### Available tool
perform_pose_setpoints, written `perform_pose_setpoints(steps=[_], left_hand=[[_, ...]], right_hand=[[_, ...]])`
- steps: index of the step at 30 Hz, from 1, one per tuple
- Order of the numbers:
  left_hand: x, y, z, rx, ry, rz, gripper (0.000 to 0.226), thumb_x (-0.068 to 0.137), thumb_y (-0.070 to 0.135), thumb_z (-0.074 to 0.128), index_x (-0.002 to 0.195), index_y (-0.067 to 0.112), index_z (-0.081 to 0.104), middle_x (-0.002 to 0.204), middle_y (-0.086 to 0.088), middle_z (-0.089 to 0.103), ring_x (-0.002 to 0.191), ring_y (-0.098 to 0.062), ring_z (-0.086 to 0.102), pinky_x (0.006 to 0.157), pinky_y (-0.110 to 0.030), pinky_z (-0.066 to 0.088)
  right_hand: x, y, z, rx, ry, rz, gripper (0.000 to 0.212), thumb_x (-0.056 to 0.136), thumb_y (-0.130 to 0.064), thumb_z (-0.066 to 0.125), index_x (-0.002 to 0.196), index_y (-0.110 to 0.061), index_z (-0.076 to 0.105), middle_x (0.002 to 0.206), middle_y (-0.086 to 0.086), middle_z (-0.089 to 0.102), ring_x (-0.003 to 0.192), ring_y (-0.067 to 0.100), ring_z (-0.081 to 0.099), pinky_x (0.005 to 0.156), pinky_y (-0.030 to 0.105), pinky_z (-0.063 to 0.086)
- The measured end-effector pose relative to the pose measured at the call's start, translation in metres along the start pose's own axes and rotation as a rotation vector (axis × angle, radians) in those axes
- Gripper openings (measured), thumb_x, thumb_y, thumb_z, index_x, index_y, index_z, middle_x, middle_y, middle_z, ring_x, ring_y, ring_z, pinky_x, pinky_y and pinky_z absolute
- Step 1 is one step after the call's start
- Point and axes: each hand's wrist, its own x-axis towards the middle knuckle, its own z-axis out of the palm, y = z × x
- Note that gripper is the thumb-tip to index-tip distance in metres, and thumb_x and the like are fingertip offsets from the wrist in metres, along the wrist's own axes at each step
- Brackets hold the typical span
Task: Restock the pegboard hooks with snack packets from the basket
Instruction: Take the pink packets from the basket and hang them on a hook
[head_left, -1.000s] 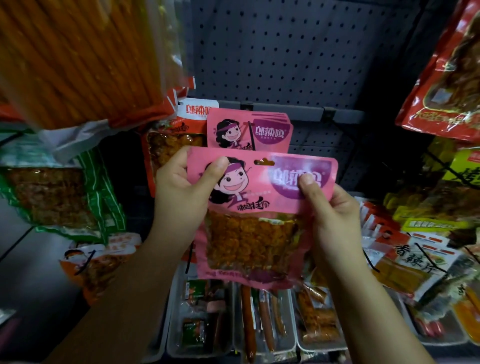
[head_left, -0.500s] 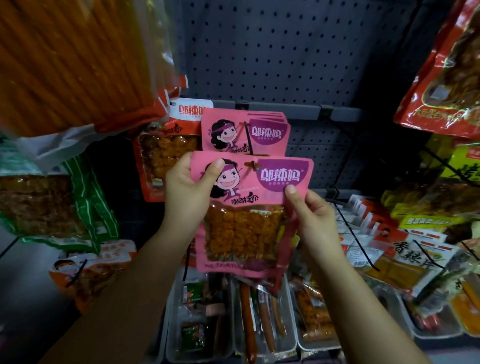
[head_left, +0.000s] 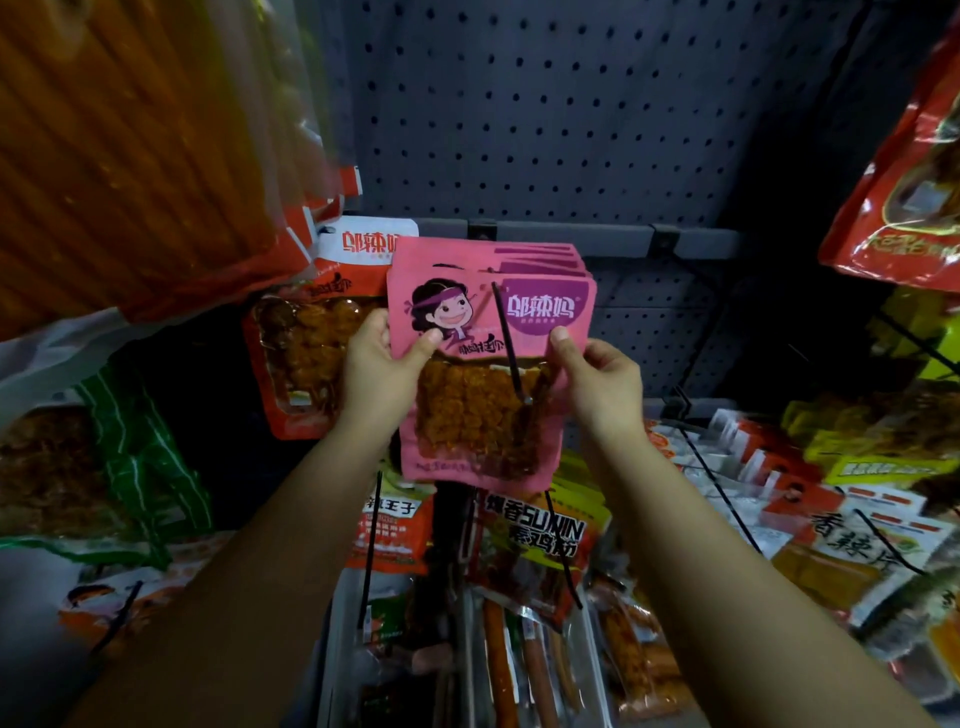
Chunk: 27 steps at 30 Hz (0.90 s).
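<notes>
A pink snack packet (head_left: 483, 374) with a cartoon face and a purple label hangs at the front of a stack of like pink packets (head_left: 540, 257) on a black hook (head_left: 508, 343) of the grey pegboard (head_left: 545, 114). The hook's wire runs out through the packet's hole and down over its front. My left hand (head_left: 382, 374) pinches the packet's left edge, thumb on the front. My right hand (head_left: 597, 379) pinches its right edge. The basket is out of view.
Red-and-white packets (head_left: 317, 332) hang left of the pink stack, and a big bag of orange sticks (head_left: 130, 150) looms at top left. Yellow-and-red packets (head_left: 540, 535) hang just below. Red and yellow packets crowd the right side (head_left: 883, 171). Trays of sausages (head_left: 514, 670) lie at the bottom.
Both hands have carried the pink packet up and back onto the hook, against the stack behind. The hook wire now shows in front of the packet.
</notes>
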Motion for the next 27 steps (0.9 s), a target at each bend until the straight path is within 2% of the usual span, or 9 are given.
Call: perform_pose_setpoints(steps=[2, 5, 8, 12, 13, 17, 20, 24, 27], left_hand=[[0.011, -0.001, 0.004, 0.022, 0.012, -0.015, 0.017, 0.087, 0.014, 0.065, 0.090, 0.026, 0.054, 0.093, 0.005, 0.066, 0.091, -0.022, 0.067, 0.078, -0.049, 0.055], [0.020, -0.005, 0.008, 0.033, 0.051, -0.025, 0.015, 0.086, 0.014, 0.067, 0.092, 0.020, 0.055, 0.095, 0.000, 0.067, 0.092, -0.020, 0.066, 0.085, -0.047, 0.054], [0.018, -0.013, 0.009, 0.044, 0.098, -0.002, 0.019, 0.083, 0.019, 0.069, 0.087, 0.024, 0.052, 0.089, 0.002, 0.066, 0.082, -0.019, 0.064, 0.074, -0.046, 0.056], [0.005, -0.029, 0.004, 0.045, 0.198, 0.050, 0.038, 0.075, 0.021, 0.077, 0.101, 0.022, 0.048, 0.097, 0.005, 0.058, 0.080, 0.000, 0.056, 0.066, -0.010, 0.048], [0.000, -0.035, 0.002, 0.026, 0.210, 0.031, 0.044, 0.074, 0.018, 0.078, 0.105, 0.021, 0.047, 0.103, 0.004, 0.055, 0.084, 0.000, 0.055, 0.066, -0.007, 0.046], [-0.025, -0.066, -0.001, 0.011, 0.142, -0.070, 0.049, 0.074, 0.010, 0.078, 0.113, 0.017, 0.049, 0.113, 0.002, 0.053, 0.093, -0.006, 0.056, 0.073, -0.011, 0.046], [-0.033, -0.081, 0.003, 0.061, 0.108, -0.115, 0.039, 0.074, 0.010, 0.078, 0.104, 0.017, 0.054, 0.104, 0.000, 0.059, 0.095, -0.014, 0.057, 0.075, -0.019, 0.045], [-0.029, -0.086, 0.010, 0.104, 0.125, -0.141, 0.036, 0.074, 0.013, 0.078, 0.098, 0.018, 0.052, 0.091, 0.009, 0.057, 0.089, -0.013, 0.057, 0.077, -0.025, 0.047], [-0.028, -0.089, 0.012, 0.110, 0.130, -0.164, 0.038, 0.075, 0.015, 0.078, 0.101, 0.016, 0.051, 0.096, 0.007, 0.057, 0.090, -0.011, 0.056, 0.077, -0.023, 0.047]], right_hand=[[0.011, 0.000, 0.005, -0.056, 0.028, 0.002, 0.033, 0.088, -0.039, 0.065, 0.063, -0.018, 0.061, 0.057, -0.002, 0.059, 0.057, 0.013, 0.053, 0.062, 0.027, 0.041], [0.021, 0.002, 0.011, -0.136, 0.075, -0.020, 0.040, 0.085, -0.046, 0.065, 0.057, -0.019, 0.055, 0.056, 0.000, 0.057, 0.055, 0.015, 0.051, 0.059, 0.029, 0.040], [0.024, 0.007, 0.012, -0.193, 0.121, -0.045, 0.038, 0.082, -0.049, 0.066, 0.062, -0.019, 0.056, 0.060, 0.001, 0.061, 0.058, 0.016, 0.056, 0.062, 0.032, 0.047], [0.014, 0.030, 0.000, -0.188, 0.147, -0.034, 0.028, 0.079, -0.039, 0.074, 0.082, -0.020, 0.054, 0.081, 0.010, 0.064, 0.073, 0.023, 0.062, 0.073, 0.037, 0.051], [0.008, 0.038, -0.005, -0.177, 0.141, -0.017, 0.029, 0.079, -0.037, 0.074, 0.090, -0.019, 0.054, 0.085, 0.009, 0.062, 0.079, 0.022, 0.061, 0.077, 0.037, 0.050], [-0.017, 0.072, -0.015, -0.206, 0.051, 0.079, 0.045, 0.085, -0.031, 0.069, 0.123, -0.013, 0.057, 0.112, 0.000, 0.061, 0.107, 0.016, 0.058, 0.098, 0.033, 0.046], [-0.022, 0.084, -0.016, -0.223, 0.037, 0.106, 0.037, 0.087, -0.028, 0.067, 0.118, -0.010, 0.062, 0.112, 0.004, 0.067, 0.104, 0.018, 0.062, 0.096, 0.037, 0.049], [-0.013, 0.084, -0.015, -0.269, 0.061, 0.134, 0.032, 0.085, -0.034, 0.068, 0.105, -0.009, 0.066, 0.101, 0.009, 0.070, 0.095, 0.023, 0.066, 0.089, 0.045, 0.053], [-0.008, 0.081, -0.017, -0.258, 0.016, 0.172, 0.033, 0.085, -0.035, 0.068, 0.105, -0.009, 0.064, 0.102, 0.010, 0.069, 0.095, 0.025, 0.066, 0.086, 0.049, 0.054]])
